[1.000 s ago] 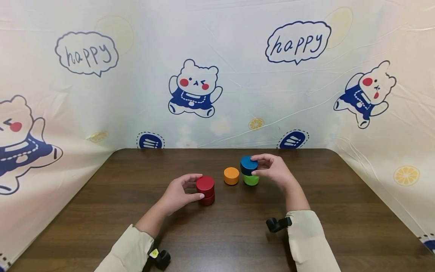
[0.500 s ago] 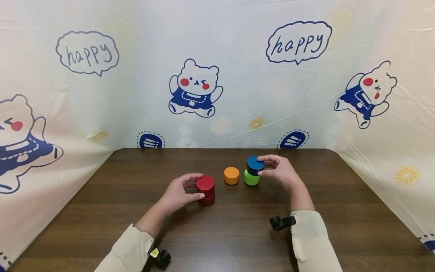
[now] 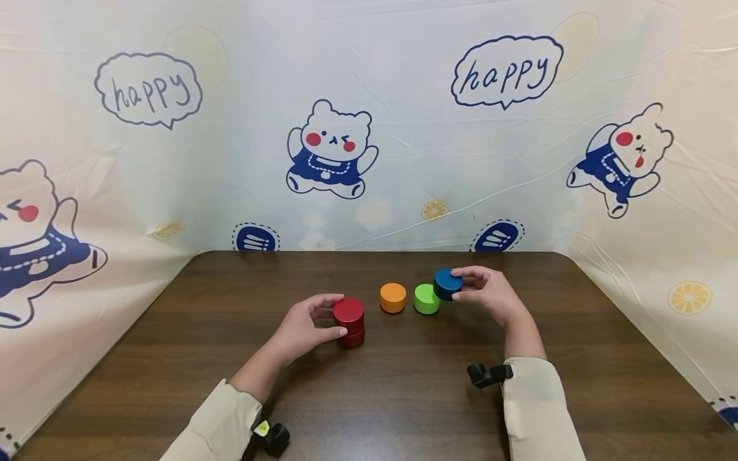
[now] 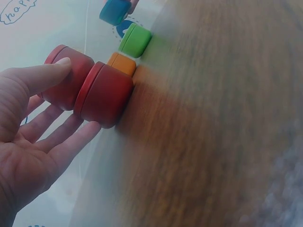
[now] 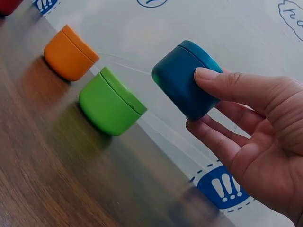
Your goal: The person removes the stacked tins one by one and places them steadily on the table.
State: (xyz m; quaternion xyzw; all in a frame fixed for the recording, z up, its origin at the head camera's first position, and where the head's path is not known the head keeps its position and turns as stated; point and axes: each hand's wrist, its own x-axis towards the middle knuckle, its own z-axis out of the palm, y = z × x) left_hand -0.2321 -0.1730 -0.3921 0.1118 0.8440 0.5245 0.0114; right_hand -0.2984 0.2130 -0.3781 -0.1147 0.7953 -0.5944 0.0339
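Pinching right fingers (image 5: pixel 217 142) round raised blue cylinder (image 5: pixel 182 78), left fingers (image 4: pixel 75 142) round upper red cylinder (image 4: pixel 70 89)

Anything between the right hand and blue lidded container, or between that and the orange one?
Nothing visible separates the right hand from the blue lidded container it grips. Lower, on the table, the green container stands between that and the orange container.

Head view faces forward and down; close, tilted wrist views share the blue cylinder (image 5: pixel 177 78).
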